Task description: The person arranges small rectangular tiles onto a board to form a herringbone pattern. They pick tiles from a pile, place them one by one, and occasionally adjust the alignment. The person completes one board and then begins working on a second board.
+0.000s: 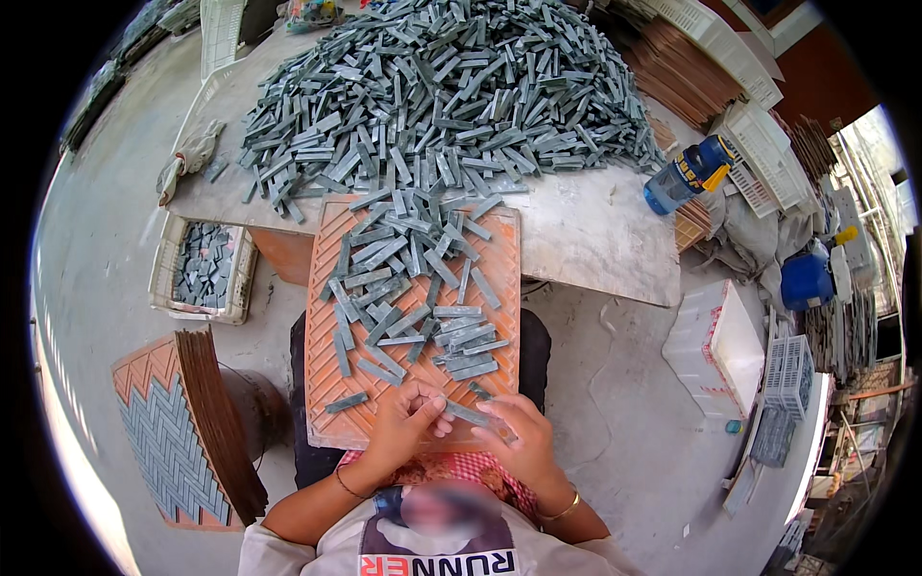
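grey stone strip [467, 413] is between the two hands, over the near edge of the orange ribbed board [501, 336], well short of the big strip heap [442, 96] on the table. long axis runs across the body, left to right, right end dipping slightly nearer the wearer. left hand [413, 422] is at the left end: thumb and forefinger pressed together, looks like a pinch on that end, other fingers curled in. right hand [523, 437] is at the other end, thumb and forefinger parted around it; can't tell if they grip or only touch. so the strip lies rightward from the left fingertips and leftward from the right ones, neither hand clearly nearer. key relation, my read: strip axis vs the board's slanted ribs, and they don't line up right now. short dark strip [479, 391] sits just beyond the held one; another loose strip [347, 403] lies left of the left hand.
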`<action>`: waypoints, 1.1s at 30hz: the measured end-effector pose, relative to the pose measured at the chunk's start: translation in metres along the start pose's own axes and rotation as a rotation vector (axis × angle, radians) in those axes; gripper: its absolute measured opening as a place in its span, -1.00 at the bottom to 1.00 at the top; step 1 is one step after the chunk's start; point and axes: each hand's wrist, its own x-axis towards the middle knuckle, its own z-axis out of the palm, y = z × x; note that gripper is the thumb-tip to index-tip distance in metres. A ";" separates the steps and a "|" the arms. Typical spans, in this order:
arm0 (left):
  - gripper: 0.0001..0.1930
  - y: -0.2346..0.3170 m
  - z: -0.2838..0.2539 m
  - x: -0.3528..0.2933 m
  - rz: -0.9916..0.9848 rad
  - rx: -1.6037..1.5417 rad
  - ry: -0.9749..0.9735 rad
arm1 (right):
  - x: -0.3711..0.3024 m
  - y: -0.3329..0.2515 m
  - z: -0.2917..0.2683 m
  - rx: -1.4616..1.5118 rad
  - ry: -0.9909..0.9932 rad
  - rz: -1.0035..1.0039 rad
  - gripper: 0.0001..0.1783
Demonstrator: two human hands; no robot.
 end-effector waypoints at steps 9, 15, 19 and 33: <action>-0.82 0.008 -0.017 -0.008 0.188 0.598 0.072 | -0.011 0.006 0.009 -0.106 -0.074 0.041 -0.72; -0.86 0.025 -0.059 -0.033 0.330 0.813 0.310 | -0.026 0.014 0.024 -0.182 -0.139 0.062 -0.69; -0.86 0.028 -0.080 -0.054 0.338 0.881 0.405 | -0.018 0.006 0.026 -0.220 -0.154 -0.007 -0.71; -0.69 0.012 -0.092 -0.061 0.560 1.120 0.441 | -0.013 0.016 0.048 -0.156 -0.183 -0.013 -0.71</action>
